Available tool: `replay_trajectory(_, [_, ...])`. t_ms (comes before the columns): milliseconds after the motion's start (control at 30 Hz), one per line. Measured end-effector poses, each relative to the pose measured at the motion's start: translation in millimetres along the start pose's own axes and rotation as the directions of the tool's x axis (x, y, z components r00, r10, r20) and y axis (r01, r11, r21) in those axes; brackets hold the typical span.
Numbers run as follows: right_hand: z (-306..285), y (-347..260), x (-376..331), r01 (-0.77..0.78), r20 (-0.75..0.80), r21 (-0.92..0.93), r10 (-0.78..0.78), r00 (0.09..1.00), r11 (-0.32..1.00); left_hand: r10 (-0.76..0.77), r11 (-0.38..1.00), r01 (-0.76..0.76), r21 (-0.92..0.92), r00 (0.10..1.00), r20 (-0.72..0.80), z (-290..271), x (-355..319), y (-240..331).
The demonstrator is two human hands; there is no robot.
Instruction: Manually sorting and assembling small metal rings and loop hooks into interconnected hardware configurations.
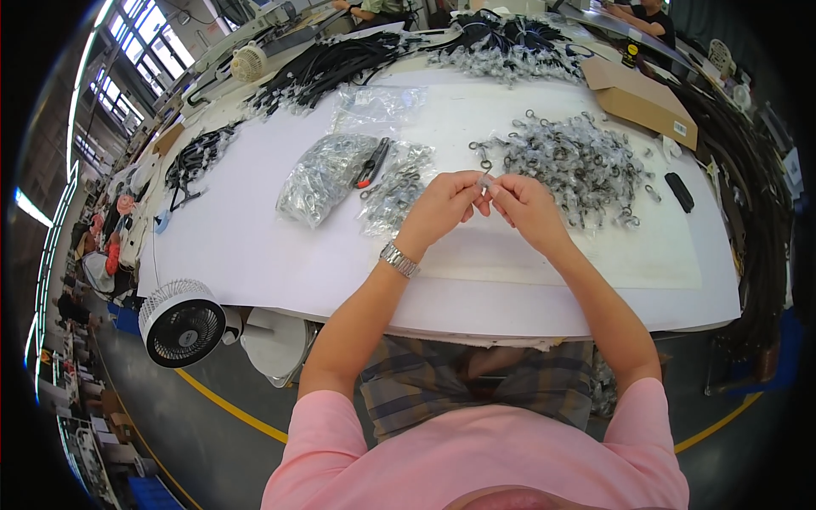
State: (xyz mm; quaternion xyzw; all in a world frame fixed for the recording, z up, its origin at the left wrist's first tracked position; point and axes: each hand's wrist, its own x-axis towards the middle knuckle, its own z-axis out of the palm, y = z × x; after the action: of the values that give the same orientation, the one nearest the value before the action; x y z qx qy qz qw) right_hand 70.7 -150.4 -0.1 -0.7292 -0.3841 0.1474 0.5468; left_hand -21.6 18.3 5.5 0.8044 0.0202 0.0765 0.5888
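My left hand [449, 204] and my right hand [529, 208] meet above the white table, fingertips pinched together. Between them is a small metal clasp [485, 167] with a ring-like end and a bit of clear plastic around it; the fingers hide part of it. Just beyond my right hand spreads a large heap of similar plastic-wrapped metal clasps [578, 161]. A smaller pile of wrapped clasps [398, 191] lies beside my left hand. Farther left sits a full clear plastic bag [323, 180], with a black and red utility knife [372, 164] at its right side.
Bundles of black straps [340, 64] lie along the table's far side, and a smaller bunch [200, 157] lies at left. An open cardboard box [642, 98] and a black object [679, 192] are at right. A fan [183, 327] stands at the near left edge.
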Motion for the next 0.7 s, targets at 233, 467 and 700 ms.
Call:
replay_trajectory(233, [3.5, 3.6, -0.6, 0.037, -0.052, -0.064, -0.041, 0.998, 0.997, -0.034, 0.998, 0.035, -0.052, 0.999, 0.023, -1.4, 1.3, -5.5])
replay_trajectory(467, [1.0, 8.1, 1.6, 0.107, -0.135, -0.166, -0.13, 0.982, 0.98, 0.004, 0.982, 0.03, -0.187, 0.983, 0.182, -3.9, -6.8, 7.5])
replay_trajectory(700, [4.8, 8.0, 0.8, 0.109, -0.168, -0.183, -0.14, 0.976, 0.977, -0.016, 0.978, 0.035, -0.204, 0.996, 0.093, 3.3, -1.4, -3.0])
